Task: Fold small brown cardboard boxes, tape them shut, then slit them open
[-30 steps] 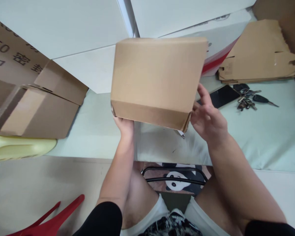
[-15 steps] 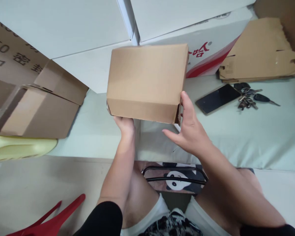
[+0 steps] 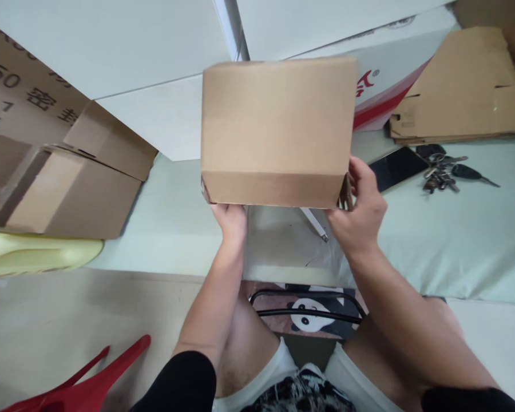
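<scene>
A plain brown cardboard box (image 3: 277,117) is held up over the pale green bench, its near lower edge folded at an angle. From below, my left hand (image 3: 230,220) supports its near left corner; those fingers are mostly hidden under the box. My right hand (image 3: 360,206) grips the near right corner, with fingers curled along the side and the thumb under the edge. Small gaps show at both near corners of the box. Beneath it, a thin white stick-like piece (image 3: 315,224) lies on clear plastic, partly covered by the box.
To the right lie a phone (image 3: 397,167), a bunch of keys (image 3: 442,171) and flattened cardboard (image 3: 467,109). Open cartons (image 3: 94,194) and a yellow plastic item (image 3: 38,254) are at left. White boxes (image 3: 146,40) stand behind the bench (image 3: 167,229). A red object (image 3: 94,380) is on the floor.
The box has moved right and a little up, closer to me. My right hand has gone from open beside the corner to gripping it. The white piece now shows below.
</scene>
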The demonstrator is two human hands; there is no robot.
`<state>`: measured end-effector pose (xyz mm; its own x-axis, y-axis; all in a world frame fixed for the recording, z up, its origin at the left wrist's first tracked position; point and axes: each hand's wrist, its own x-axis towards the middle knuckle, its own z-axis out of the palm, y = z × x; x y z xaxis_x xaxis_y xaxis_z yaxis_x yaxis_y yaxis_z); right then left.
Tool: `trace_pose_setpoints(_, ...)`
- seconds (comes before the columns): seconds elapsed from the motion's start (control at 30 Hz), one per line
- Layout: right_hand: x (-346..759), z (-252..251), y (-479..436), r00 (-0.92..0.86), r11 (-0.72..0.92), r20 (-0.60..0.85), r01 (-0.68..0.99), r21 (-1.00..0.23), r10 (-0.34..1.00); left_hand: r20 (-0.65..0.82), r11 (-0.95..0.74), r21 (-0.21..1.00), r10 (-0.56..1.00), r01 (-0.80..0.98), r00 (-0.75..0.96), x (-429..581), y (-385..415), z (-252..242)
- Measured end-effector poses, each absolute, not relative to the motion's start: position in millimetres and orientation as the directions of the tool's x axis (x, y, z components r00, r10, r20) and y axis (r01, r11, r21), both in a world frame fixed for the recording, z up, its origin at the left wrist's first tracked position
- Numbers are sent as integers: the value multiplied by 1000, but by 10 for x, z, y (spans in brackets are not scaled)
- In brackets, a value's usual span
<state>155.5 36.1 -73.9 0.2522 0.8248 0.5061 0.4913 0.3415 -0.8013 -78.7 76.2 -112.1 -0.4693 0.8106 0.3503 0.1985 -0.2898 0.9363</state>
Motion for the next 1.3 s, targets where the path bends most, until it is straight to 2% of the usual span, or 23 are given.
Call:
trace_pose_setpoints(0.1, 1626, -675, 378, 286, 372, 540, 475, -797, 792, 303, -268, 952, 769, 146, -563, -674, 723, -1041)
trace_pose_setpoints(0.3, 1758, -712, 419, 273, 404, 563, 467, -787, 780, 221, -231, 972, 797, 55, -562, -655, 699, -908)
trace_pose_setpoints(0.43, 1856, -709, 488, 410, 476, 592, 355, -804, 694, 281, -293, 956, 878, 28, -389, -744, 728, -934)
trace_pose_setpoints(0.5, 1881, -690, 512, 486, 509, 581, 285, -812, 653, 262, -264, 964, 923, 28, -282, -786, 740, -950)
trace_pose_setpoints(0.57, 1883, -686, 524, 532, 539, 584, 260, -801, 613, 203, -209, 978, 958, -7, -202, -816, 743, -942)
trace_pose_setpoints(0.73, 1839, -736, 512, 570, 566, 596, 256, -783, 566, -21, 8, 973, 998, -231, -55, -870, 729, -848)
trace_pose_setpoints(0.8, 1827, -737, 485, 548, 557, 589, 247, -793, 595, -115, 105, 961, 993, -255, -27, -897, 721, -815)
trace_pose_setpoints(0.87, 1821, -713, 446, 490, 536, 585, 255, -805, 646, -144, 132, 961, 989, -244, -31, -931, 698, -782)
trace_pose_setpoints(1.0, 1816, -610, 366, 337, 517, 593, 293, -804, 732, -51, 30, 982, 993, -186, -108, -1031, 604, -682)
trace_pose_setpoints(1.17, 1843, -520, 310, 201, 601, 708, 405, -689, 677, 41, -62, 990, 987, -130, -158, -1142, 568, -615)
trace_pose_setpoints(1.3, 1943, -460, 293, 46, 657, 709, 340, -673, 704, -5, -26, 988, 979, -153, -203, -1135, 554, -656)
